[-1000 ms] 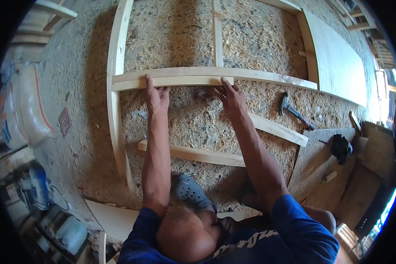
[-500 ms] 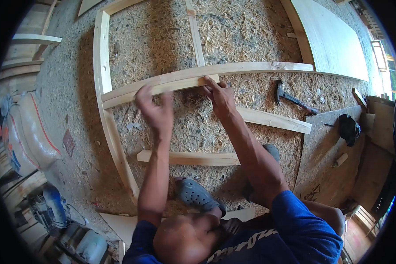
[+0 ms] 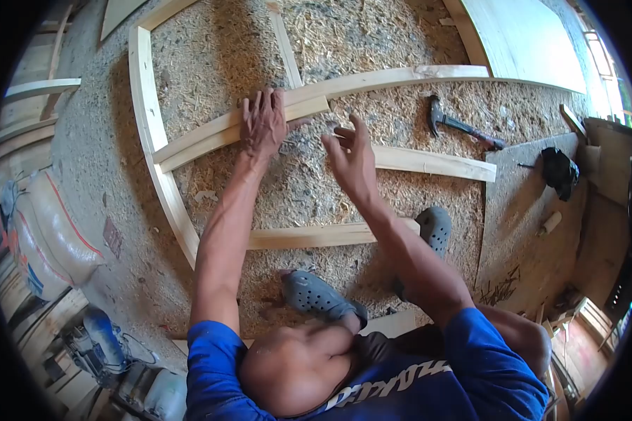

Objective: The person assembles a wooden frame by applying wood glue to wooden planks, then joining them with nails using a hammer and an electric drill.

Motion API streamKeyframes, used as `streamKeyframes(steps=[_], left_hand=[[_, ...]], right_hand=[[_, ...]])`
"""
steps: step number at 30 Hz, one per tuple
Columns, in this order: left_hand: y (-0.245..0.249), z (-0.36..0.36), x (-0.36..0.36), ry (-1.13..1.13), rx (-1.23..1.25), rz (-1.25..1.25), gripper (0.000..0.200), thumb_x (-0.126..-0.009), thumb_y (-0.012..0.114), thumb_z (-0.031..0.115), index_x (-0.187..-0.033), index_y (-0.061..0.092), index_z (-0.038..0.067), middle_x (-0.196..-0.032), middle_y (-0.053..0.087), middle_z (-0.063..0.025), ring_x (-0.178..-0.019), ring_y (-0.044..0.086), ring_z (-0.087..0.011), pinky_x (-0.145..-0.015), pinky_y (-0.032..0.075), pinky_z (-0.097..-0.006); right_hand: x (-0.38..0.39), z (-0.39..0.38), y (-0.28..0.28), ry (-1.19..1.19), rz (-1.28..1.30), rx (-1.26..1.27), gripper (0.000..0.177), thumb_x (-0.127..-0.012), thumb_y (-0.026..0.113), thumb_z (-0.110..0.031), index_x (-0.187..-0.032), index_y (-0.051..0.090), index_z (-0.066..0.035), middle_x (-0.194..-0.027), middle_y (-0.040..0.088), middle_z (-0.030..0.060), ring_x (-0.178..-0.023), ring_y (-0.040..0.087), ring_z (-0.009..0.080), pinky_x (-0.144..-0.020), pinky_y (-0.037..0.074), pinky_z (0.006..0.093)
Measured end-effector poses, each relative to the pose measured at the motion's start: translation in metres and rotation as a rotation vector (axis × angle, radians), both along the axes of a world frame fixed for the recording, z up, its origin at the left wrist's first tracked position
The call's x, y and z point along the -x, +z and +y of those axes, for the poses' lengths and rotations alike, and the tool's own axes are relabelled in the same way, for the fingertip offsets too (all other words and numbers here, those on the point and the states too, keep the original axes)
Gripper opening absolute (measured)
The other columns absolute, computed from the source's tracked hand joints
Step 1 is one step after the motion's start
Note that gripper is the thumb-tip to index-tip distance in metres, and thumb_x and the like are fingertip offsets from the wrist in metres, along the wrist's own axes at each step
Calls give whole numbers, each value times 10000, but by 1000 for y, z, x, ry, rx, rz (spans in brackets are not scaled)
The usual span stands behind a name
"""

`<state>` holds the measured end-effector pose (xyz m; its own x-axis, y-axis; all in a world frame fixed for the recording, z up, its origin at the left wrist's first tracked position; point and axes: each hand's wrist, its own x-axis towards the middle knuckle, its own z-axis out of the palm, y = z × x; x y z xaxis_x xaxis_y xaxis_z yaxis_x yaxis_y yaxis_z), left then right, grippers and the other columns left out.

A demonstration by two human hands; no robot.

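The left hand lies outstretched across the short strip and long rail. The right hand, loosely spread, is near the strip's right end

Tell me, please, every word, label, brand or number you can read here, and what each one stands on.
"makita", in pale lettering across the blue shirt; creased and tilted, so this is my best reading.
Blue print on a white sack: too small and blurred to read.
I can make out no other text.
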<state>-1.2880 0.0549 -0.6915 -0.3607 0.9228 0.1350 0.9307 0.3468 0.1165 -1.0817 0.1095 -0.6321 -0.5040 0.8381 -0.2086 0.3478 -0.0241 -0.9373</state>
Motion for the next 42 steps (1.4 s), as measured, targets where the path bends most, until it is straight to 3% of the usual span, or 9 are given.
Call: streamKeyframes(steps=[4,11,16,23,29,33,35,41,42], left_hand=[[-6,-2,1,-39,-118,134,1081,-777,483,903,-1391,522,14,-1132,629,-148,-1011,611,-292,-847,490,-490],[-6,-7,3,-89,-170,97,980,-788,614,794,-1496,448,138,-1177,647,-154,-1042,627,-314,-836,490,-516],[-2,-6,2,-88,-143,94,997,-825,599,764,-1522,381,86,-1251,627,-200,-1185,608,-374,-1035,477,-602],[3,-10,10,-145,-104,75,997,-841,606,726,-1573,329,108,-1302,624,-207,-1197,608,-401,-1044,462,-582],[-6,-12,16,-213,-80,254,890,-872,633,640,-1608,300,268,-1354,587,-179,-1140,608,-321,-948,525,-486],[0,-15,8,-246,-164,189,973,-789,774,493,-1616,270,395,-1405,537,-145,-1224,573,-303,-934,508,-485],[9,-15,0,-204,-142,142,928,-795,755,524,-1600,316,386,-1499,455,-150,-1321,503,-310,-1020,457,-517],[56,-19,-83,35,-362,84,790,-997,572,562,-1590,351,90,-1509,496,-161,-1278,538,-312,-1060,446,-522],[75,-20,-106,173,-373,-554,745,-1004,538,595,-1528,421,79,-1391,576,-148,-1173,594,-287,-993,491,-496]], right_hand=[[-77,-65,41,759,-355,-506,741,-871,783,-347,-1445,460,-7,-1168,600,211,-1114,573,341,-947,483,491],[-111,-92,22,1026,-530,-594,543,-866,720,-262,-1345,562,-61,-1134,615,121,-1125,549,244,-970,418,399],[-139,-65,63,802,-473,-394,352,-872,663,-116,-1218,622,-68,-1335,651,118,-1176,659,293,-955,526,461],[-197,-15,71,590,-570,-526,397,-848,763,-115,-1230,654,-97,-1142,727,112,-990,723,285,-839,579,400],[-181,32,108,359,-721,-124,461,-863,798,-178,-1291,644,-98,-918,715,108,-787,690,240,-725,556,355],[-177,36,104,232,-369,-49,520,-913,770,-241,-1381,596,-95,-1018,725,111,-892,699,179,-771,554,333],[-176,30,106,186,-123,382,522,-961,733,-264,-1400,573,-32,-1210,678,120,-1061,659,196,-877,555,363],[-166,-14,66,-57,40,854,448,-1052,576,-328,-1412,565,-62,-1142,666,80,-1035,615,168,-867,530,342],[-162,-18,64,-50,107,948,401,-1063,565,-313,-1377,572,-64,-1120,651,37,-993,615,120,-830,523,307]])
